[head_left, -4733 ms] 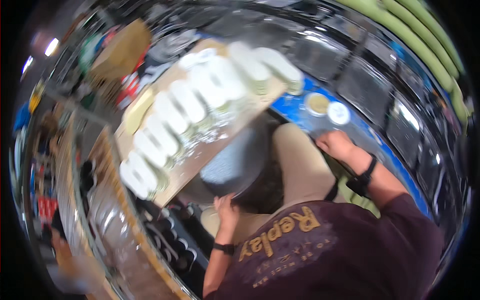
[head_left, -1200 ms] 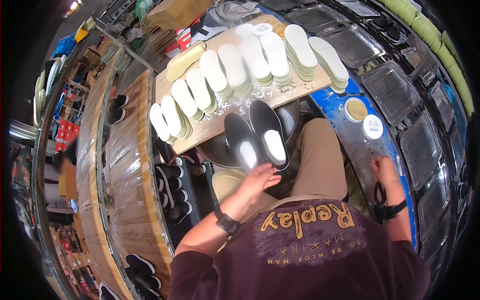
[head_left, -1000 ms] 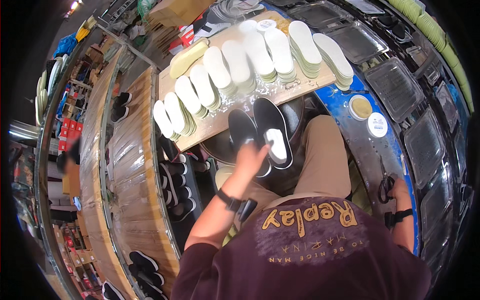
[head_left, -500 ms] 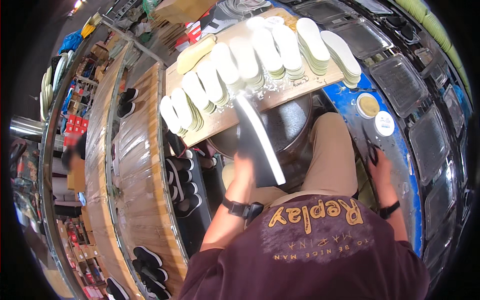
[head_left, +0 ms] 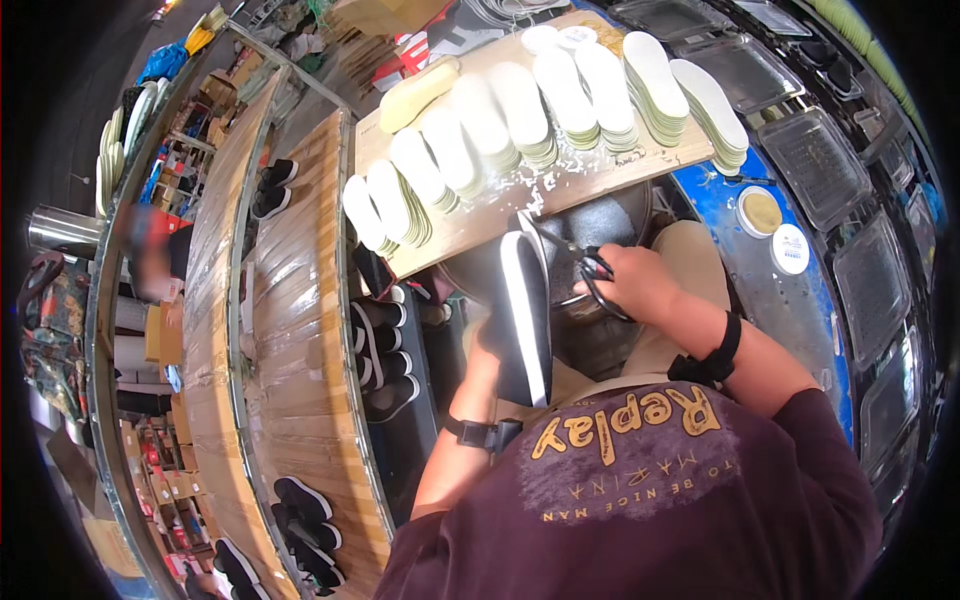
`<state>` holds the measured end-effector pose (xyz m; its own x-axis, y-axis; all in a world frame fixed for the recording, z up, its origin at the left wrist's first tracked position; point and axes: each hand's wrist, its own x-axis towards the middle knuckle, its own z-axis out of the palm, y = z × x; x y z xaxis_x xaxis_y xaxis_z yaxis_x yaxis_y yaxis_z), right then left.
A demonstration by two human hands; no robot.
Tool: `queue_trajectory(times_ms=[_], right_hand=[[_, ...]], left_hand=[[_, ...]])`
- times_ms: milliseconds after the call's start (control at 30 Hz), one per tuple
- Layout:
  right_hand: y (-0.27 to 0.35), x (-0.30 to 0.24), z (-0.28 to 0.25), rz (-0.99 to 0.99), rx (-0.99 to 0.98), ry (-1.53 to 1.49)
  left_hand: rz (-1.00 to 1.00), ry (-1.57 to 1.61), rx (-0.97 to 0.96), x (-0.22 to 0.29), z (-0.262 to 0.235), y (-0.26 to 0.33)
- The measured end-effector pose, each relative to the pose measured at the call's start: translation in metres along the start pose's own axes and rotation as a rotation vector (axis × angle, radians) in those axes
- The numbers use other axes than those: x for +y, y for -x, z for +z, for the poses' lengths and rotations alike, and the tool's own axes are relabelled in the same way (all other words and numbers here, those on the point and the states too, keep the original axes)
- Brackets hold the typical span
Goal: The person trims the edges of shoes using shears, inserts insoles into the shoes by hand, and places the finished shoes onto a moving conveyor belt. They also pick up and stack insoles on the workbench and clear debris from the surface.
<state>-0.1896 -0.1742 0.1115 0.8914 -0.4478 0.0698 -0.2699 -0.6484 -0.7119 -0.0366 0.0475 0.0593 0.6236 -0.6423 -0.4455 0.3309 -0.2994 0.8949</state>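
Half a second back, I had the scissors (head_left: 598, 268) down on the blue bench (head_left: 802, 312) under the right hand (head_left: 638, 282). Now they are off it and across the body, blades reaching toward the toe end of the black shoe (head_left: 522, 290). I read this as the change that counts: both hands are busy at one piece. The shoe has swung round too; a second ago its opening faced me, now its white sole edge does.

Shoe hangs above the lap, toe pointing at the near edge of the wooden board (head_left: 455, 238), close to that edge. Can't tell from here whether the blades touch it, nor whether a second shoe sits behind.

Right hand: fingers curled around the handles, forearm slanting in from the right. Left hand (head_left: 484, 352): gripping the shoe's near half from its left side, forearm rising from below; most fingers hidden by the shoe.

Around them: stacked insoles (head_left: 608, 92) in a row from the board's left end to its right corner, white clippings (head_left: 537, 190) scattered along the near edge. A dark basin (head_left: 651, 205) sits partly beneath that edge. On the bench's left side, a round tub (head_left: 741, 213), with a white lid (head_left: 790, 249) beside it.
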Motion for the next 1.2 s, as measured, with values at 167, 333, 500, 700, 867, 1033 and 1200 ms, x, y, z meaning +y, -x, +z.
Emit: queue_trajectory(times_ms=[167,333,500,700,867,1033,1200], right_hand=[[0.008,0.027,0.009,0.136,-0.047,-0.003],[0.007,0.028,0.015,0.184,-0.035,0.071],[0.025,0.05,-0.002,0.258,0.045,0.069],[0.134,0.139,-0.044,0.575,0.203,0.377],[0.261,0.192,-0.08,1.0,0.092,0.609],[0.324,0.207,-0.101,1.297,-0.045,0.661],[0.234,0.185,-0.116,0.978,0.078,0.604]], left_hand=[[-0.072,0.393,-0.18,0.02,0.007,0.024],[-0.086,0.478,-0.201,-0.004,-0.013,0.035],[-0.096,0.562,-0.177,-0.019,-0.037,0.041],[-0.097,0.668,-0.183,-0.028,-0.055,0.029],[-0.088,0.759,-0.22,-0.013,-0.007,-0.061],[0.378,-0.42,0.109,-0.001,0.036,-0.078],[0.599,-1.101,0.072,-0.007,0.062,-0.106]])
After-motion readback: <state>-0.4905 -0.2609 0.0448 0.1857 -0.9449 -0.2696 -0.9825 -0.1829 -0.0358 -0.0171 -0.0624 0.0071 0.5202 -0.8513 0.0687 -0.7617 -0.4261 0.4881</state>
